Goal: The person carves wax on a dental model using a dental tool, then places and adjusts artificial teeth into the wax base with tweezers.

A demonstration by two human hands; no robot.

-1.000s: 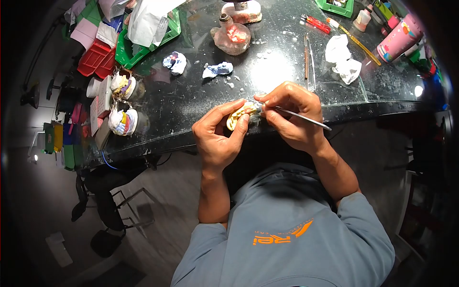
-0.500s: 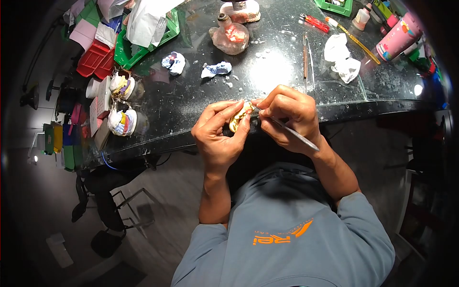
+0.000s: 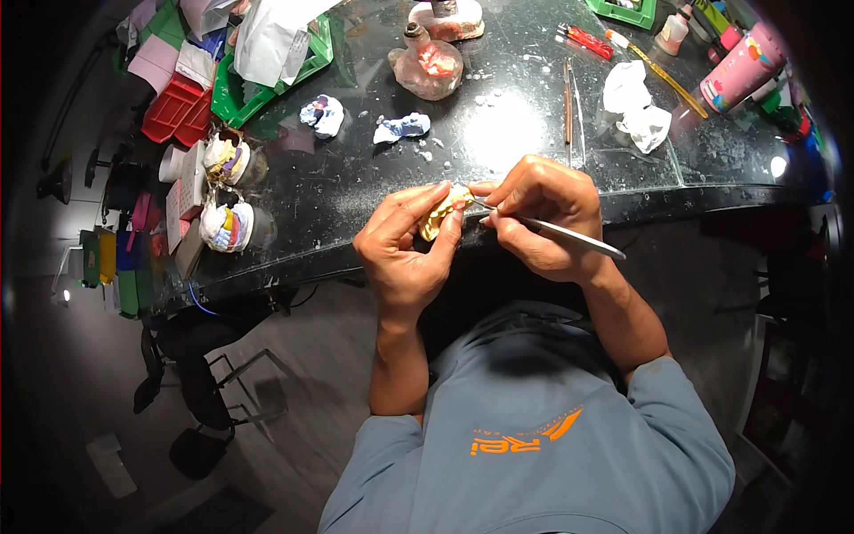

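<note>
Between the thumb and fingers of my left hand is a small yellow moulded piece, held over the table's front edge. My right hand grips a thin metal tool like a pen. The tool's tip is at the right end of the yellow piece; whether it touches cannot be made out. Beyond my hands, a crumpled blue-white lump and a rounder one lie on the black table.
A glass burner-like bottle stands at the back. Two dental-looking models are at the left, near red trays and a green tray. Crumpled white tissue, a brush and a pink bottle are on the right.
The metal tool has changed its angle in my right hand, its rear end swinging down and then back to the right. My left hand has shifted very slightly left with the yellow piece.
</note>
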